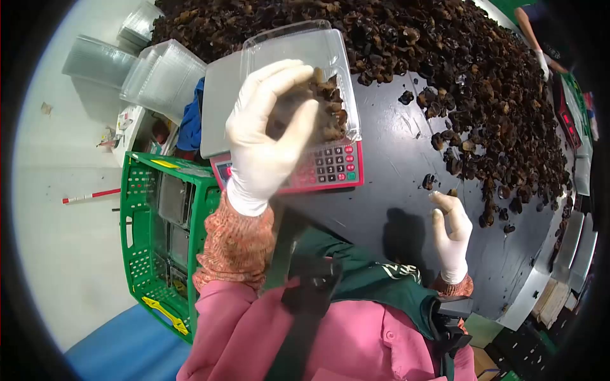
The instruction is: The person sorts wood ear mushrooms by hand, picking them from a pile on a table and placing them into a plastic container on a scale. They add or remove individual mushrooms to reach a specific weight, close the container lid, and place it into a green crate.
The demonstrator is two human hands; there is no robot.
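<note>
My left hand (267,130), in a white glove, curves over a clear plastic clamshell box (346,57). Its thumb and fingers are apart, partly hiding dark brown wood ear mushrooms (332,105) inside. The box rests with its lid up on a red and grey electronic scale (206,124), whose keypad (333,166) faces me. To the right, my right hand (452,238), also gloved, hovers above the dark table (375,127). A gap shows between its bent fingers and thumb, and a small brown piece (452,192) lies right by the fingertips.
A large heap of wood ear mushrooms (470,76) covers the table's back and right. Stacked clear boxes (162,76) stand at left, above a green crate (136,241) holding filled boxes. Another person's gloved hand (542,63) shows at far right, near a second scale (565,117).
</note>
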